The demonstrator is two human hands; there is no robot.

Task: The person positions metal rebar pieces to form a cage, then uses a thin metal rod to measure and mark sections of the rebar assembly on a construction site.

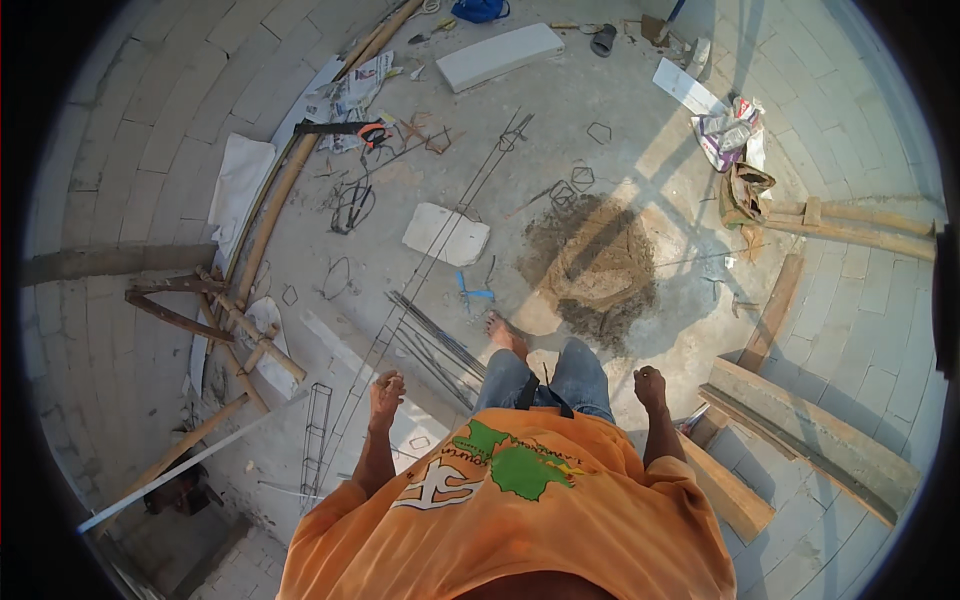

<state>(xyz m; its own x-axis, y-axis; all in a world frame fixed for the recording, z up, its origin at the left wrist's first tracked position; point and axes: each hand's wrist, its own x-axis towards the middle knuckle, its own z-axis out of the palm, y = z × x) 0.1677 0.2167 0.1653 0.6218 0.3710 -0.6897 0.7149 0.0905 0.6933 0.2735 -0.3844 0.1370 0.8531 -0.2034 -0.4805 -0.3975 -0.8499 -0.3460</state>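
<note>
I look straight down over my orange shirt and jeans at a concrete floor. My left hand [386,392] hangs at my side with fingers curled, above a thin steel rebar cage [316,430]; I cannot tell whether it grips anything. My right hand [649,385] hangs on the other side as a loose fist with nothing visible in it. A bundle of thin steel rods [432,335] lies on the floor in front of my bare foot [505,335].
A pile of sand or mortar [590,265] lies ahead. White blocks [446,234] [498,55], bent wire stirrups [583,177], long bamboo poles [290,180], wooden planks [800,425] and cement bags [730,130] lie around. Block walls enclose the space.
</note>
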